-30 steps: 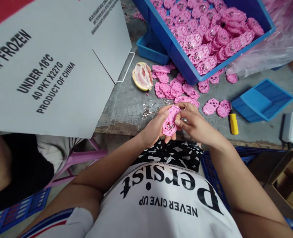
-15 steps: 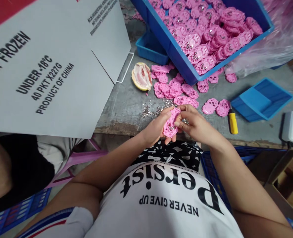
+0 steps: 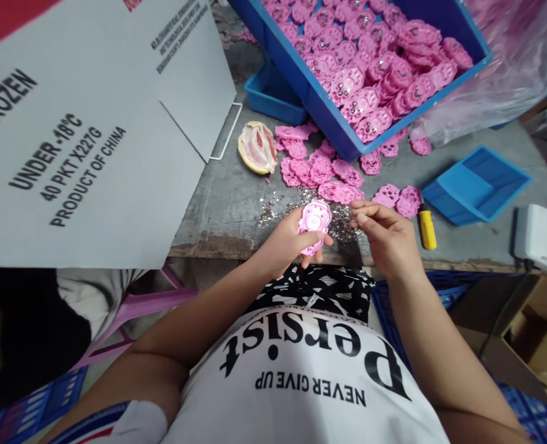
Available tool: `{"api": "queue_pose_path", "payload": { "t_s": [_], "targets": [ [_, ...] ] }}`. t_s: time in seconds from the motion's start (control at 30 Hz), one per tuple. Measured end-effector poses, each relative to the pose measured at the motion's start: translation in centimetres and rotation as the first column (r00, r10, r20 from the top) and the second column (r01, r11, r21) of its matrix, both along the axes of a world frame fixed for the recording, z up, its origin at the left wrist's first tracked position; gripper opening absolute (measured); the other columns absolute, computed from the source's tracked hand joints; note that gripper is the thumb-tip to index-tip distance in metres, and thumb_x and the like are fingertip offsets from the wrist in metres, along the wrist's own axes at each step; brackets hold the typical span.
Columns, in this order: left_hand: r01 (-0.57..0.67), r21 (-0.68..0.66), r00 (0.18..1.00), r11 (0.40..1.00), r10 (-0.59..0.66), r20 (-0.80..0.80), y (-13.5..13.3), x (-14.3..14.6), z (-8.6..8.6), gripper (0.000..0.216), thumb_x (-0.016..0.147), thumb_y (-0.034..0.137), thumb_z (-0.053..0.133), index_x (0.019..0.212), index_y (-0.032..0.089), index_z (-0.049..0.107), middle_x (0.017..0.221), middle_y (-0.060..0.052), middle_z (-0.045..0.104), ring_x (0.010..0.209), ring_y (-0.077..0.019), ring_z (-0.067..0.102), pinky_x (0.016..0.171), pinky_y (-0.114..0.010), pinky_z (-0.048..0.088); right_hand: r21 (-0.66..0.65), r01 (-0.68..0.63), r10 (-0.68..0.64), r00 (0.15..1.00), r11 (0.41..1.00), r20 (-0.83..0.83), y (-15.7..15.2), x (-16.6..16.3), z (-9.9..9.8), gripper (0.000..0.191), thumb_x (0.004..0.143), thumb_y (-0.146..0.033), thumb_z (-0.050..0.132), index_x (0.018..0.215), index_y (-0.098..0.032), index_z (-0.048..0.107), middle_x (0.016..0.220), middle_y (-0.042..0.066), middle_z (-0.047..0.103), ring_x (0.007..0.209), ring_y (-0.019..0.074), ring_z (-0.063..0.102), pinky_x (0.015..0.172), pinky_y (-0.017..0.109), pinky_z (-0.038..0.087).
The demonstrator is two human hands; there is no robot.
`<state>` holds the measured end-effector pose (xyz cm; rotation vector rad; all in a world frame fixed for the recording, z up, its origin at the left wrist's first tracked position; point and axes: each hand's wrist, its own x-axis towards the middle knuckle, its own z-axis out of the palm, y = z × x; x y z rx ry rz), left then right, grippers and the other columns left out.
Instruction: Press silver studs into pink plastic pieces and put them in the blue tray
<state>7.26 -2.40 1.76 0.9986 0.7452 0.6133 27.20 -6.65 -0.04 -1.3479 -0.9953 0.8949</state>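
A: Biggest first: the grey desk (image 3: 227, 213) stretches across the scene, and a printed carton (image 3: 120, 203) looms on the left.

B: Far side, a deep blue tub (image 3: 349, 140) is heaped with pink pieces (image 3: 363, 103), its near corner pointing toward the person, probably so the contents sit within reach.

A: Nearer and to the right, there's the smaller blue tray (image 3: 472, 185). Now the hands?

B: Left hand (image 3: 296, 237) is wrapped round a pink piece, thumb pressed across its lower part, fingers underneath. That cradle likely steadies it, leaving the upper face in view.

A: And the right hand (image 3: 388, 237)?

B: Just to the right, well clear of that piece, thumb and fingertips drawn together. Whether anything's pinched there, I can't tell!

A: So the held pink piece (image 3: 316, 216) sits above the desk's near edge, with a yellow-handled screwdriver (image 3: 427, 230) farther right.

B: Smallest of all, metal bits (image 3: 345, 229) lie scattered between the hands, handily close to those fingertips, I'd judge.
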Motion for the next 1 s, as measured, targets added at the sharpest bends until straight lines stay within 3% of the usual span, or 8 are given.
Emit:
{"api": "queue_pose_path", "payload": {
  "t_s": [0.17,0.23,0.33,0.43,0.57,0.83,0.93,1.0],
  "targets": [
    [-0.082,0.030,0.995,0.996,0.083,-0.054,0.3,-0.4,-0.4,0.037,0.074,0.018,0.064,0.109,0.016,0.052,0.079,-0.002,0.072,0.046,-0.0117,0.062,0.033,-0.018,0.034,0.040,0.238,-0.241,0.961,0.971,0.133,-1.2,3.2,-2.4,0.018,0.077,-0.038,0.077,0.080,-0.022,0.070,0.096,0.005,0.072,0.090,0.0208,0.065,0.083,0.037,0.052],
    [-0.112,0.028,0.992,0.993,0.113,-0.060,0.3,-0.5,-0.4,0.037,0.074,0.019,0.064,0.108,0.016,0.052,0.075,-0.001,0.071,0.045,-0.0119,0.062,0.033,-0.018,0.034,-0.015,0.266,-0.258,0.946,0.964,0.196,-1.6,4.5,-3.6,0.017,0.078,-0.037,0.074,0.084,-0.021,0.071,0.088,0.003,0.070,0.080,0.0187,0.062,0.079,0.036,0.050],
    [-0.111,0.029,0.991,0.993,0.113,-0.068,0.3,-0.3,-0.5,0.036,0.074,0.020,0.064,0.107,0.016,0.052,0.074,0.000,0.071,0.044,-0.0117,0.061,0.033,-0.018,0.033,-0.125,0.270,-0.214,0.916,0.955,0.340,-1.7,5.8,-5.4,0.019,0.076,-0.033,0.070,0.089,-0.019,0.072,0.084,0.004,0.069,0.075,0.0192,0.060,0.078,0.037,0.049],
    [-0.120,0.042,0.991,0.992,0.122,-0.052,0.3,0.0,-0.6,0.034,0.076,0.021,0.065,0.106,0.017,0.051,0.075,0.000,0.070,0.045,-0.0107,0.059,0.034,-0.018,0.034,-0.111,0.304,-0.201,0.819,0.946,0.537,-1.0,6.3,-6.2,0.020,0.077,-0.030,0.064,0.091,-0.018,0.072,0.091,0.007,0.069,0.079,0.0211,0.059,0.081,0.040,0.049],
    [-0.100,0.029,0.995,0.995,0.100,-0.003,0.1,0.2,-0.6,0.033,0.080,0.023,0.067,0.108,0.018,0.050,0.078,0.000,0.070,0.049,-0.0108,0.060,0.035,-0.018,0.036,-0.130,0.257,-0.090,0.696,0.958,0.712,0.2,6.4,-5.8,0.016,0.080,-0.028,0.063,0.088,-0.019,0.074,0.095,0.009,0.069,0.081,0.0227,0.060,0.079,0.039,0.048],
    [-0.084,-0.033,0.996,0.996,0.084,0.017,0.1,-0.1,-1.1,0.038,0.080,0.030,0.072,0.110,0.017,0.052,0.080,-0.003,0.072,0.049,-0.0120,0.062,0.035,-0.018,0.036,-0.227,0.251,0.080,0.486,0.941,0.870,1.2,5.2,-4.6,0.017,0.088,-0.024,0.056,0.088,-0.020,0.072,0.103,0.011,0.068,0.085,0.0252,0.062,0.070,0.036,0.044],
    [-0.084,-0.050,0.996,0.995,0.084,0.004,0.1,-0.1,-1.2,0.038,0.079,0.030,0.072,0.109,0.016,0.053,0.080,-0.003,0.072,0.048,-0.0121,0.061,0.035,-0.019,0.035,-0.224,0.238,0.073,0.515,0.945,0.854,1.4,5.3,-4.5,0.013,0.086,-0.022,0.055,0.083,-0.020,0.068,0.097,0.012,0.068,0.080,0.0249,0.060,0.069,0.036,0.043],
    [-0.086,-0.059,0.996,0.995,0.085,-0.007,0.1,0.1,-1.2,0.036,0.080,0.029,0.072,0.108,0.016,0.053,0.081,-0.003,0.072,0.049,-0.0121,0.061,0.036,-0.019,0.035,-0.196,0.259,-0.004,0.613,0.946,0.790,1.5,5.6,-4.5,0.007,0.082,-0.022,0.057,0.080,-0.021,0.064,0.088,0.009,0.068,0.076,0.0232,0.059,0.070,0.036,0.044]
  ]
}}
